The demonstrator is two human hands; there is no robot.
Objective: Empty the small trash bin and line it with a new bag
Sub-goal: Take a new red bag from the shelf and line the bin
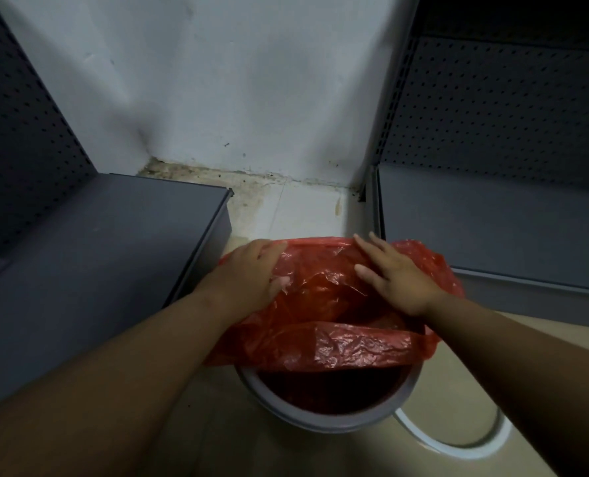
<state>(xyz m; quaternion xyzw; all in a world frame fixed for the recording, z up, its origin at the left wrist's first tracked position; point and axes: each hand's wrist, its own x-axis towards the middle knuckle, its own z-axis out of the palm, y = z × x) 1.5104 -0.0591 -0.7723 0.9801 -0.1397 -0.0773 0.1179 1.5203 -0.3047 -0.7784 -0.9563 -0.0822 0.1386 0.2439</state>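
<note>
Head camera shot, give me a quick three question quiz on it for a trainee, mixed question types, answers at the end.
1. True or false: the red bag is folded over the bin rim all the way round.
2. Which hand lies flat with fingers spread on the bag?
A. left hand
B. right hand
C. neither
3. Fill in: a white ___ lies on the floor right of the bin.

Key
1. False: the near rim is bare grey.
2. B
3. ring
</note>
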